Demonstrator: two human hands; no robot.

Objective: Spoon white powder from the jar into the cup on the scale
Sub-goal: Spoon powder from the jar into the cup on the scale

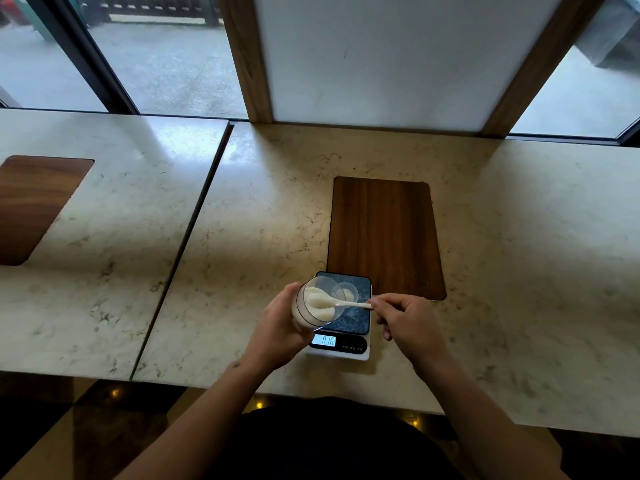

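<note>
Scooping is the step in hand: your left hand (pixel 277 327) wraps around the clear jar (pixel 317 303), tilted so its mouth faces right, held just above the left part of the scale (pixel 341 353). Your right hand (pixel 403 318) pinches the handle of a white spoon (pixel 341 304), whose bowl sits inside the jar's mouth, among the white powder (pixel 320 304). The small clear cup (pixel 344 292) stands on the scale's dark platform, just beyond the spoon, with a little white already in it. The lit display shows digits, too blurred to trust.

Next, I judge, you need to draw the spoon out level and carry it the short way over the cup before tipping.

The scale sits near the front edge of a pale marbled tabletop (pixel 259 220), overlapping the near left corner of a dark wooden inlay (pixel 384 233). A seam divides the tabletop on the left. Windows and a white panel framed in wood stand behind the far edge.
</note>
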